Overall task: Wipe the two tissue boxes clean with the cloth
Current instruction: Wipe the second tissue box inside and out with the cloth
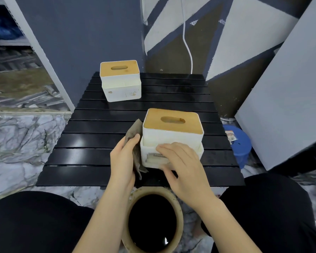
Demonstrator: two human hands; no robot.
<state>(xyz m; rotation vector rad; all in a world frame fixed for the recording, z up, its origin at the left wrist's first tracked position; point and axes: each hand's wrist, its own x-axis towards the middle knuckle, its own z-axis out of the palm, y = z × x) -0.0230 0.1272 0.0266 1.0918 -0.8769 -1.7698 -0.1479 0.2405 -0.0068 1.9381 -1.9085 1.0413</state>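
Both hands (122,159) (182,165) forward, fingers extended.

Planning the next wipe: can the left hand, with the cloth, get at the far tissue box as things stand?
Probably yes: the left hand holds the cloth, and bare slatted table lies between it and the far tissue box; reach distance is unclear.
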